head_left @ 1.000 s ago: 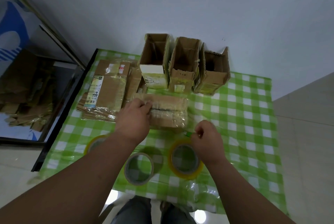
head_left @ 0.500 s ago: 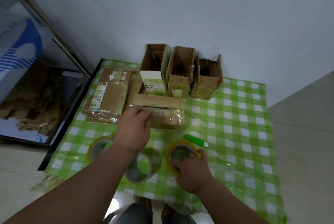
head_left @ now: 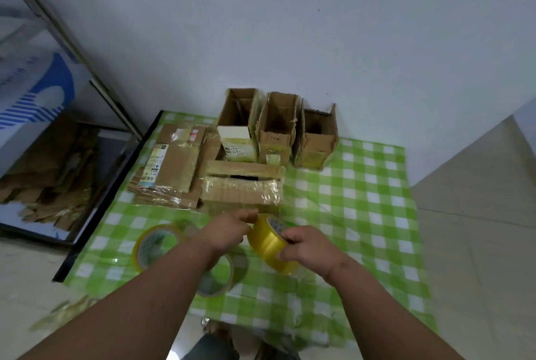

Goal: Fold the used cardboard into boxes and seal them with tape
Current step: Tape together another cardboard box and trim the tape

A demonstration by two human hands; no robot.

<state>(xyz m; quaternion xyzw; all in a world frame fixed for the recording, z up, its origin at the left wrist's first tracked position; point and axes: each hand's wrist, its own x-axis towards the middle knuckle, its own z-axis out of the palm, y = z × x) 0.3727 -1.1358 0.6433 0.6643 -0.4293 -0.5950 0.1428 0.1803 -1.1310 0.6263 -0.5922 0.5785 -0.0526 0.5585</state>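
Yellow tape roll [head_left: 268, 245] lifted off table; both hands now gripping it.

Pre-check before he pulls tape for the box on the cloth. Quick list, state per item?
1. Tape roll lifted and gripped by right hand: ok.
2. Left hand at the roll's edge, tape end found: cannot tell.
3. Box flaps closed: not ok, a dark gap shows between them.
4. Box held steady: not ok, neither hand on it.
5. Spare rolls on the cloth: ok.
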